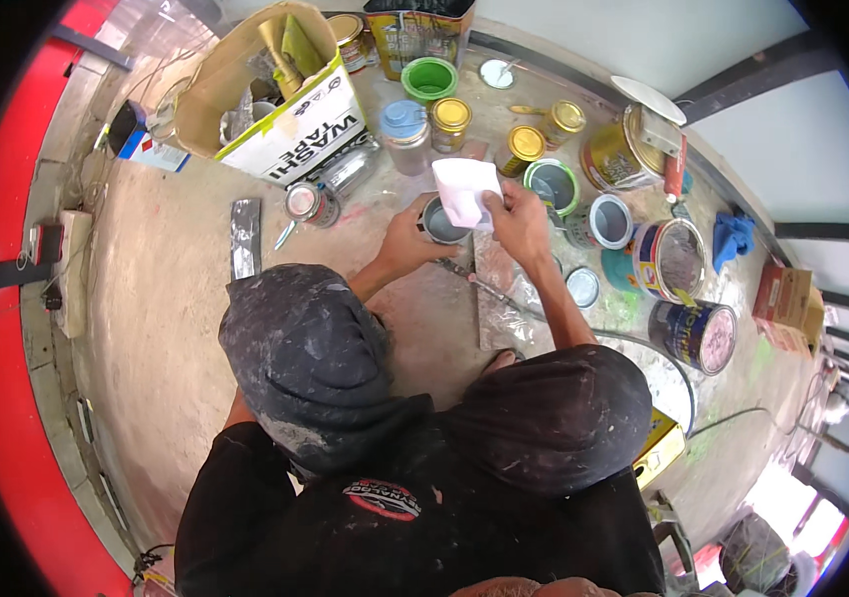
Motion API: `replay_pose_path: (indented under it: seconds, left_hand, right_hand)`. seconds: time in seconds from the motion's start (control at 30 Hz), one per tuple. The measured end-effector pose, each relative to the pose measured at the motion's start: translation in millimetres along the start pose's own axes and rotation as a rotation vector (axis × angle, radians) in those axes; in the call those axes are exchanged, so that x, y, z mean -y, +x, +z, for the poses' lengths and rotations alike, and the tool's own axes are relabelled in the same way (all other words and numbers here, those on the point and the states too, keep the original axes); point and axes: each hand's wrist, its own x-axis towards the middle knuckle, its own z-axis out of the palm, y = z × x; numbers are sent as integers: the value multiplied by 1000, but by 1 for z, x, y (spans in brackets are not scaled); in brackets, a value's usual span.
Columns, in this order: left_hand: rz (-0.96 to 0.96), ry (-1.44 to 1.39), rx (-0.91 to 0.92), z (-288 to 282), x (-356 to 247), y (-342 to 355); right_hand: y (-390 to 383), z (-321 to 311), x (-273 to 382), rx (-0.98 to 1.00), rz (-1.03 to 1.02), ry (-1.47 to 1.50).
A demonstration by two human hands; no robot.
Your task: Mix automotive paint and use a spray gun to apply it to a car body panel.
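Note:
Crouched over the floor, I have my left hand wrapped round the side of a small open tin with grey paint in it. My right hand pinches a white folded sheet, paper-like, just above the tin's far rim. Part of the tin's opening is hidden by the sheet. Close to the right hand stands a green-rimmed open tin with grey inside. Beyond the sheet are yellow-lidded tins and a clear container with a blue lid.
A cardboard box of tools stands at the far left, near a small tin. Several larger paint cans line the right side. A dark hose curves across the floor. A blue cloth lies by the wall.

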Motion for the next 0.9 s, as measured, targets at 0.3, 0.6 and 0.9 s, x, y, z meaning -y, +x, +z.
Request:
replay_pose_path:
  seconds: [0.3, 0.6, 0.9]
  left_hand:
    - [-51, 119, 14, -5, -45, -6]
    - [25, 216, -34, -11, -60, 2]
    - [83, 284, -19, -13, -67, -1]
  right_hand:
    - [4, -23, 27, 104, 54, 6]
    - [9, -47, 37, 132, 92, 45]
    - [-6, -66, 75, 89, -179, -108]
